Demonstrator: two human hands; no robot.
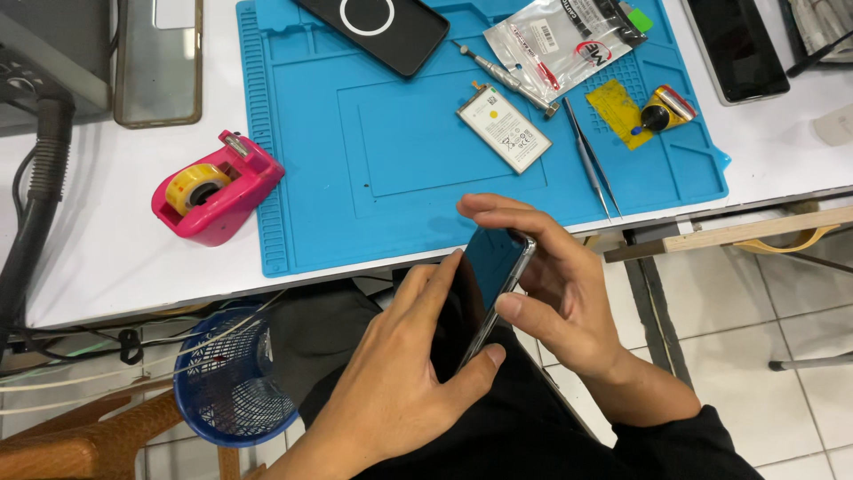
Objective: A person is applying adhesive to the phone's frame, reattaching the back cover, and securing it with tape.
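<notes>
You are holding a dark smartphone [491, 277] on edge over your lap, just off the near edge of the white bench [107, 258], in front of the blue repair mat [400, 142]. Your left hand [400, 373] is clamped on the phone's lower end, fingers lying flat over its face and thumb pressing its side rail. Your right hand [555, 289] is closing round the upper end, fingertips hooked over the top corner, thumb on the same rail. Judgement: you are working the seam, pressing or parting the panel at the frame; which, the view is not showing. The next move is calling for even pressure along the rail and a steady grip, since nothing is under the phone. On the mat, well apart: a flat battery [504, 127], tweezers [590, 158], a screwdriver [508, 80], a second phone [378, 27]. A pink tape dispenser [216, 187] is sitting beside the mat's left edge.
</notes>
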